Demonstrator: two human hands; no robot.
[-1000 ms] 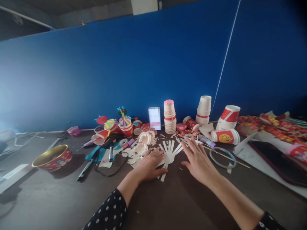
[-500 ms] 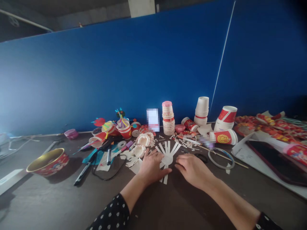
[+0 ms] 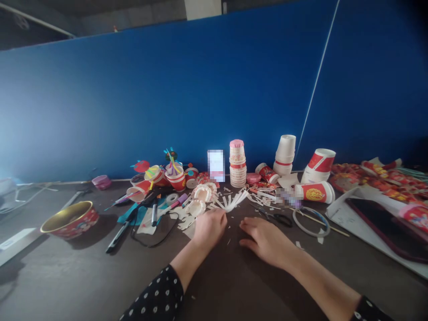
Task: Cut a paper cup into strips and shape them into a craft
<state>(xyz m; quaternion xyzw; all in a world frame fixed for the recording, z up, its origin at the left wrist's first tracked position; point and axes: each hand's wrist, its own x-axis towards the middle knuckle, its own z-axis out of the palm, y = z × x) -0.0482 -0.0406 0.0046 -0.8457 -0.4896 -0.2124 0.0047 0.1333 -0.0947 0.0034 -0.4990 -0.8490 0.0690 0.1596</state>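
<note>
My left hand (image 3: 209,226) is closed, its fingers pinched at the near end of a white paper cutout with long strips (image 3: 234,203). The strips fan up and away above the table; the cutout's middle is hidden behind the fingers. To the right, my right hand (image 3: 264,236) hovers low over the table with its fingers apart and nothing in them. Just beyond it lie scissors (image 3: 282,219) with black handles. White cut cup pieces (image 3: 195,207) and paper scraps lie beside my left hand.
A gold-lined red bowl (image 3: 70,219) stands at the left. Paper cups with colourful strips (image 3: 175,178) and a marker (image 3: 154,215) are nearer the middle. Stacked cups (image 3: 237,165) stand at the back. A tape roll (image 3: 310,221) and a dark tablet (image 3: 384,227) lie right.
My left hand has gone from spread over the flat cutout to pinching it, and the cutout is now tilted up. The right hand has shifted slightly left. The scissors show more.
</note>
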